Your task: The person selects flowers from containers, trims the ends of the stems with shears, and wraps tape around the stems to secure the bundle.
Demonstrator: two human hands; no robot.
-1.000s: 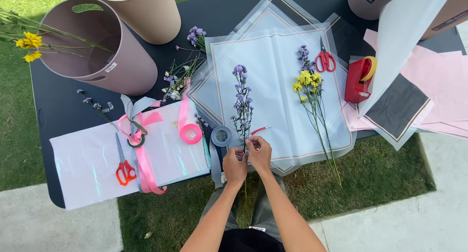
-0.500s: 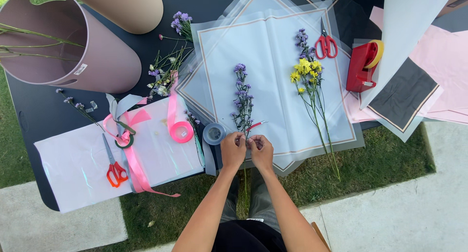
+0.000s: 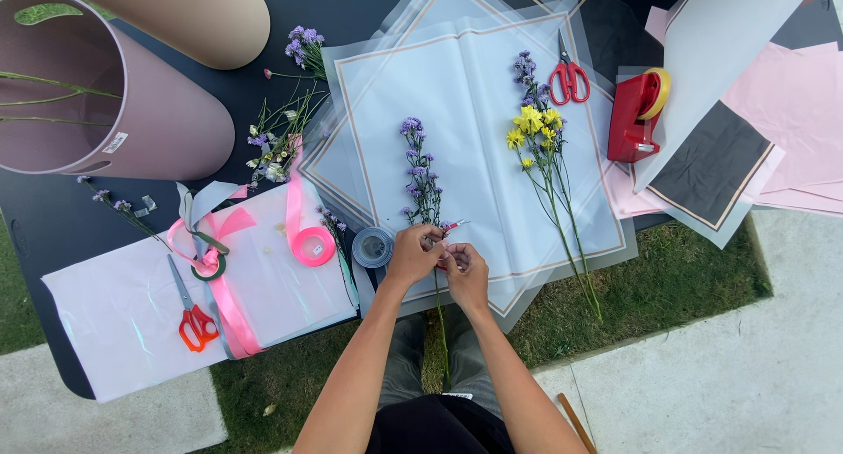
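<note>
dark table [image 3: 53,234] over grass, both hands [image 3: 439,259] grasping a purple flower stem [image 3: 421,177].

A small white rectangular label [image 3: 115,142] sits on the pink bucket [image 3: 167,125].

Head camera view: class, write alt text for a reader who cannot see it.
Both hands, left hand and right hand, meet on a purple flower stem lying on pale wrapping paper over a dark table. Yellow flowers, red scissors and pink ribbon lie nearby.
</note>
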